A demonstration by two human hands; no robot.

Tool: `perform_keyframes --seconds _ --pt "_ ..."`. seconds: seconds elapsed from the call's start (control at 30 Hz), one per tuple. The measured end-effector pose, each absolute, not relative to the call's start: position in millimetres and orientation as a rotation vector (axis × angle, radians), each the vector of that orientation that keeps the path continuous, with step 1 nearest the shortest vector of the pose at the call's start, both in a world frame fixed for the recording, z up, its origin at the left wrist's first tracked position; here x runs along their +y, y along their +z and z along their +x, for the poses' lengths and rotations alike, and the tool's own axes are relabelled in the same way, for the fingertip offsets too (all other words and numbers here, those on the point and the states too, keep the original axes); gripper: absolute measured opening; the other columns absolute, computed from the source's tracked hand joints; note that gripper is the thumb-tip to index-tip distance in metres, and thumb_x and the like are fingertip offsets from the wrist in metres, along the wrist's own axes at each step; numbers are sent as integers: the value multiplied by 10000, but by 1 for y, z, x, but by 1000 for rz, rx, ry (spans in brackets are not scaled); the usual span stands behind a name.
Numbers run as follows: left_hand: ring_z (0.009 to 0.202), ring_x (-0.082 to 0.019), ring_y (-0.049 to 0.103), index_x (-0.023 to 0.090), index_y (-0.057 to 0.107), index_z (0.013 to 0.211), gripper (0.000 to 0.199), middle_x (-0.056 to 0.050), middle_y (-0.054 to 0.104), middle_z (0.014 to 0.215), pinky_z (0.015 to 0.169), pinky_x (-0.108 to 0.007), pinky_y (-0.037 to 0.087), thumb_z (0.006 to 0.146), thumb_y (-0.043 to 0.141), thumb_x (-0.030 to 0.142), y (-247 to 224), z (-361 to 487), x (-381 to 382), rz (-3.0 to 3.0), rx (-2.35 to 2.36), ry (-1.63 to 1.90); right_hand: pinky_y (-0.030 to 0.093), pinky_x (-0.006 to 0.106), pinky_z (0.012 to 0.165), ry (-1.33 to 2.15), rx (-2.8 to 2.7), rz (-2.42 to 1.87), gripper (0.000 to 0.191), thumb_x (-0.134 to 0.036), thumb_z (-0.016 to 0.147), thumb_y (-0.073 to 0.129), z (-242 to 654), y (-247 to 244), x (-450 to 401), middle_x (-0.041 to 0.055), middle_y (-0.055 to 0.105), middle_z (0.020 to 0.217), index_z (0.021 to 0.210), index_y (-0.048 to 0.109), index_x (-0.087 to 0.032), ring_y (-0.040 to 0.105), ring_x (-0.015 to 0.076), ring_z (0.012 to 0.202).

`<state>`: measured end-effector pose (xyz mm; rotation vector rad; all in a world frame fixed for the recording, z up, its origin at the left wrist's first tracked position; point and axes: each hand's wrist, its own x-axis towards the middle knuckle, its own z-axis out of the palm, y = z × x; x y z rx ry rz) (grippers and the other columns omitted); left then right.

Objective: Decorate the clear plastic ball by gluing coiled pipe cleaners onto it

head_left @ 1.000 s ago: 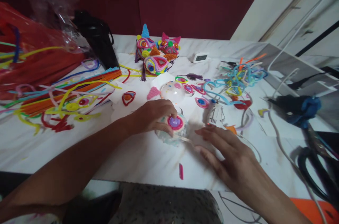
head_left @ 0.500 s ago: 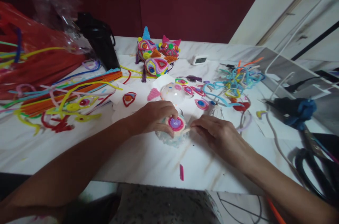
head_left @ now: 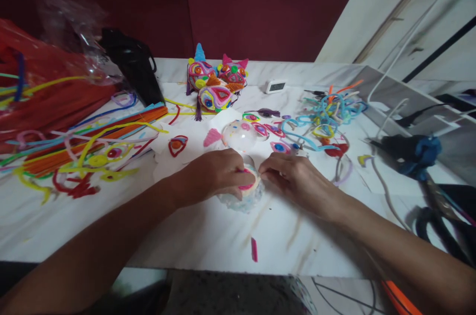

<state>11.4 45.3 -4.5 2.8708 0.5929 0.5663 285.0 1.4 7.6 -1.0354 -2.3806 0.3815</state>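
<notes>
A round pink and purple eye-like piece (head_left: 247,179) with a pale rim lies on a whitish, bumpy rounded form (head_left: 241,204) near the table's front middle. My left hand (head_left: 219,173) is closed on the eye piece, its fingers covering most of it. At the piece's right edge, my right hand (head_left: 290,176) has thumb and fingertips pinched together; a pale strip ran to them earlier, but what they hold now is hidden. Just beyond the hands sits a clear dome (head_left: 240,136) with coloured spots.
Three colourful animal-like heads (head_left: 217,98) stand at the back. Pipe cleaners (head_left: 96,131) and a black bottle (head_left: 132,64) are on the left. Blue curled pipe cleaners (head_left: 334,111), a small white display (head_left: 275,87) and black-handled scissors (head_left: 439,230) are on the right.
My left fingers have moved over the eye piece and cover its purple middle. My right fingertips have come in closer to its edge. The whole view has shifted slightly.
</notes>
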Motion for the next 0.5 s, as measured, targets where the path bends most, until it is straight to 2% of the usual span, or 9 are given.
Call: perform_keyframes --seconds 0.03,0.13,0.37,0.5 --pt "950 -243 704 363 821 1176 113 -21 775 1044 853 -345 566 1075 776 345 -2 12 43 2925 544 533 517 288 646 383 -2381 -1021 302 -55 1031 508 284 8 3 69 790 873 952 768 -188 707 174 694" --pt "914 -253 677 377 813 1224 287 -40 756 1060 817 -370 540 1108 615 206 6 14 37 3071 443 449 532 287 676 391 -2383 -993 315 -53 1047 510 282 10 6 68 790 883 948 773 -194 721 175 724" --pt "889 -261 699 354 819 1180 287 -50 762 1012 795 -364 558 1090 607 183 12 15 33 3133 437 441 617 375 720 454 -2376 -970 292 -100 1032 559 280 11 16 92 838 950 1035 797 -269 803 264 789" --pt "890 -260 705 324 808 1175 324 -64 765 1013 811 -367 578 1093 561 132 12 15 34 3165 373 507 600 378 697 460 -2350 -923 272 -118 1011 584 278 3 25 79 834 912 1052 795 -285 771 258 704"
